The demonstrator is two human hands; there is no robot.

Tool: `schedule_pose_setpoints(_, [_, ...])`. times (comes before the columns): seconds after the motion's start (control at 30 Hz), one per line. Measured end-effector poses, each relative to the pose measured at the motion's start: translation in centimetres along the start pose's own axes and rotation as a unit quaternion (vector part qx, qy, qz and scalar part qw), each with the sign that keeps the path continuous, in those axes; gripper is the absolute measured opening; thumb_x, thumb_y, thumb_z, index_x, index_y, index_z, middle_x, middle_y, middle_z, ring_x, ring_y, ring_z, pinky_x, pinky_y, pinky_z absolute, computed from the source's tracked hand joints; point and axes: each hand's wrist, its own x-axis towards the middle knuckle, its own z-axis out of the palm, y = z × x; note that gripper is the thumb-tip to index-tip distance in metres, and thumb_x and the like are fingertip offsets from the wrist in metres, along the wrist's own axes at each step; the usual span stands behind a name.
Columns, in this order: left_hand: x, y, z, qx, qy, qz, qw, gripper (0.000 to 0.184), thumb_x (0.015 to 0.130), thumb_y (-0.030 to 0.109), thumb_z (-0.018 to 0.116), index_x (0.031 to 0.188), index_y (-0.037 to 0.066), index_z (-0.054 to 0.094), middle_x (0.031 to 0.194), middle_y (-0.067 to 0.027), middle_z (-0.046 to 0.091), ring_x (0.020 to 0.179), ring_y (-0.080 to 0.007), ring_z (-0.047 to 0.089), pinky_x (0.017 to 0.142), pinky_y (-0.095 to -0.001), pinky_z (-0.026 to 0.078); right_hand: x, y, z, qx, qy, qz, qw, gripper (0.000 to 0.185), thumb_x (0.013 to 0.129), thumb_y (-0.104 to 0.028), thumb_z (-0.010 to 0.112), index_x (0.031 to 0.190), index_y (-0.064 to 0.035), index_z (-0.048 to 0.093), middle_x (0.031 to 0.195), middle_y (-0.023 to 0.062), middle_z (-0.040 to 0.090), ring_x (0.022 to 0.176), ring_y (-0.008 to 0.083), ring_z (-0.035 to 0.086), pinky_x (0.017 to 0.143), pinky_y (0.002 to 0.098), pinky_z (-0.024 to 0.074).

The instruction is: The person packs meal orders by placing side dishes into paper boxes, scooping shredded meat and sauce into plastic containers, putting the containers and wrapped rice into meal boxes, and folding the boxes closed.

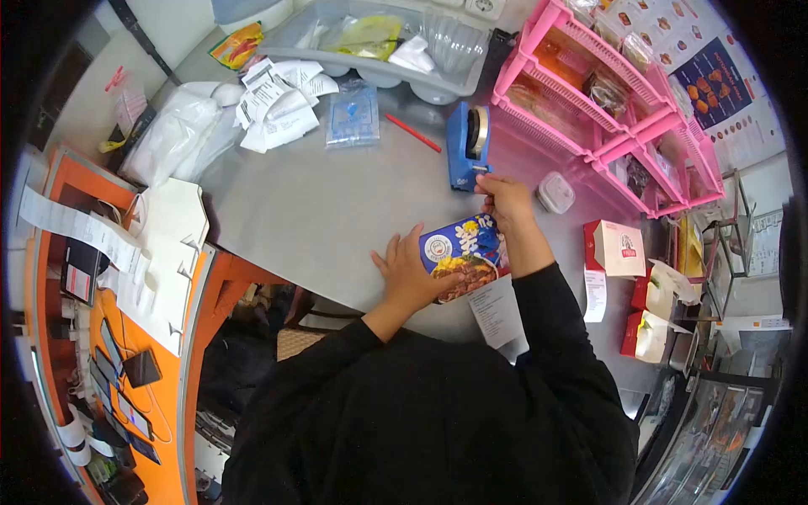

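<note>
A blue printed food box (461, 246) lies on the steel counter (295, 206) in front of my body. My left hand (410, 271) rests on the box's left side, fingers spread, with the thumb over its printed face. Beyond the box's upper right corner, my right hand (507, 202) has its thumb and finger pinched together at the front end of a blue tape dispenser (459, 147). Any tape between those fingertips is too small to make out. A long printed receipt (498, 313) hangs from the lower edge of the box, beside my right sleeve.
A red pen (413, 133) lies left of the dispenser. Crumpled receipts (282, 105) and a grey tray (337, 59) are at the back. Pink baskets (581, 126), a small lidded cup (555, 193) and red-and-white boxes (619, 248) stand on the right.
</note>
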Motion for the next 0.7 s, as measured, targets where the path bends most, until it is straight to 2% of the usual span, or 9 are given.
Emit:
schedule_pose_setpoints(0.1, [-0.1, 0.4, 0.0, -0.059, -0.021, 0.012, 0.998, 0.078, 0.057, 0.044, 0.073, 0.117, 0.011, 0.036, 0.113, -0.0123, 0.042, 0.113, -0.0321, 0.035, 0.091, -0.0694, 0.004, 1.5, 0.7, 0.3, -0.089, 0.006, 0.005, 0.996, 0.011, 0.074, -0.009, 0.063, 0.075, 0.0009, 0.058, 0.064, 0.0074, 0.058, 0.049, 0.0131, 0.052, 0.04, 0.0262, 0.0403])
schedule_pose_setpoints(0.2, [-0.8, 0.8, 1.3, -0.068, -0.002, 0.021, 0.997, 0.073, 0.056, 0.037, 0.075, 0.112, 0.008, 0.037, 0.108, -0.0138, 0.042, 0.109, -0.0331, 0.037, 0.093, -0.0613, 0.019, 3.9, 0.6, 0.0, -0.338, 0.008, 0.005, 0.941, 0.012, 0.075, -0.011, 0.062, 0.075, 0.0005, 0.059, 0.062, 0.0063, 0.057, 0.052, 0.0134, 0.056, 0.041, 0.0272, 0.0417])
schedule_pose_setpoints(0.27, [-1.3, 1.0, 2.1, -0.125, 0.004, 0.046, 0.991, 0.075, 0.056, 0.034, 0.076, 0.111, 0.004, 0.037, 0.108, -0.0154, 0.041, 0.106, -0.0322, 0.039, 0.092, -0.0506, 0.026, 4.0, 0.3, -1.0, -0.419, -0.005, -0.11, 0.901, 0.012, 0.076, -0.012, 0.061, 0.075, 0.0003, 0.059, 0.059, 0.0055, 0.056, 0.054, 0.0137, 0.057, 0.043, 0.0282, 0.0425])
schedule_pose_setpoints(0.37, [-1.0, 1.6, 2.6, -0.159, 0.03, 0.071, 0.984, 0.074, 0.055, 0.028, 0.076, 0.111, 0.0, 0.035, 0.106, -0.0164, 0.04, 0.101, -0.0315, 0.041, 0.087, -0.04, 0.035, -2.4, -2.8, -3.4, -0.17, -0.008, -0.177, 0.969, 0.012, 0.077, -0.011, 0.059, 0.074, -0.0001, 0.059, 0.06, 0.0055, 0.057, 0.056, 0.0153, 0.058, 0.05, 0.0287, 0.0462])
schedule_pose_setpoints(0.43, [-1.0, 2.0, 3.1, -0.178, 0.075, 0.093, 0.977, 0.07, 0.054, 0.022, 0.077, 0.108, 0.004, 0.038, 0.102, -0.0161, 0.043, 0.098, -0.0321, 0.042, 0.082, -0.041, 0.036, -7.7, -3.2, -8.7, -0.158, -0.113, -0.138, 0.971, 0.011, 0.075, -0.011, 0.061, 0.076, 0.0001, 0.059, 0.067, 0.0068, 0.058, 0.06, 0.0162, 0.059, 0.057, 0.0287, 0.0489])
schedule_pose_setpoints(0.53, [-1.4, 2.6, 3.9, -0.178, 0.081, 0.072, 0.978, 0.071, 0.052, 0.02, 0.077, 0.109, 0.004, 0.038, 0.104, -0.0157, 0.043, 0.099, -0.0315, 0.041, 0.083, -0.0407, 0.035, -11.3, 4.8, -15.2, -0.041, -0.27, 0.022, 0.962, 0.011, 0.075, -0.009, 0.062, 0.08, 0.0007, 0.059, 0.072, 0.0076, 0.059, 0.063, 0.0164, 0.058, 0.061, 0.0279, 0.0495])
schedule_pose_setpoints(0.6, [-2.0, 3.8, 4.3, -0.138, 0.093, 0.079, 0.983, 0.073, 0.053, 0.019, 0.078, 0.111, 0.003, 0.036, 0.106, -0.0153, 0.04, 0.101, -0.0309, 0.04, 0.085, -0.0407, 0.035, -11.6, 10.2, -16.8, 0.047, -0.263, 0.071, 0.961, 0.011, 0.077, -0.009, 0.061, 0.08, 0.0012, 0.058, 0.078, 0.0084, 0.06, 0.073, 0.015, 0.057, 0.071, 0.0265, 0.0463])
schedule_pose_setpoints(0.67, [-2.5, 5.4, 4.5, -0.086, 0.11, 0.113, 0.984, 0.078, 0.054, 0.019, 0.078, 0.114, 0.001, 0.033, 0.108, -0.0152, 0.037, 0.102, -0.0289, 0.039, 0.088, -0.0403, 0.034, -11.9, 10.0, -16.4, 0.181, -0.229, 0.052, 0.955, 0.012, 0.077, -0.009, 0.062, 0.08, 0.001, 0.058, 0.079, 0.0069, 0.059, 0.07, 0.0124, 0.054, 0.068, 0.0236, 0.0429])
schedule_pose_setpoints(0.7, [-2.7, 5.5, 5.2, -0.146, 0.113, 0.094, 0.978, 0.08, 0.054, 0.016, 0.078, 0.117, 0.002, 0.031, 0.11, -0.0152, 0.037, 0.104, -0.028, 0.039, 0.087, -0.0405, 0.035, -11.5, 10.2, -16.9, 0.135, -0.252, 0.043, 0.957, 0.012, 0.078, -0.01, 0.062, 0.081, 0.0012, 0.058, 0.079, 0.0068, 0.059, 0.069, 0.0121, 0.053, 0.066, 0.0234, 0.0424])
